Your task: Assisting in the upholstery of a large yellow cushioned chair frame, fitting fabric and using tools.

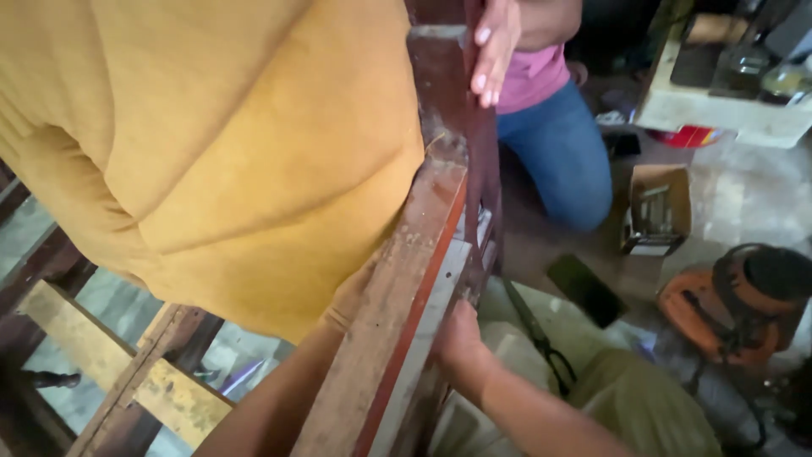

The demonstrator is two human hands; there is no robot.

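Dusty workshop floor (pixel 744 195) lies below you, with an orange power tool (pixel 732 300) at the right and a co-worker's hand (pixel 492 51) far up the wooden frame (pixel 406 313). Your left hand (pixel 351 296) presses under the soft mustard cushion (pixel 211 144); its fingers are hidden, so you cannot tell. Your right hand (pixel 457 334) curls closed on the frame's edge. The frame looks stiff and heavy: grip the rail, not the yielding fabric.

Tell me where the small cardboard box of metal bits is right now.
In the head view, the cardboard box sits on the floor at right, between the kneeling person's blue-jeaned knee and the orange power tool.
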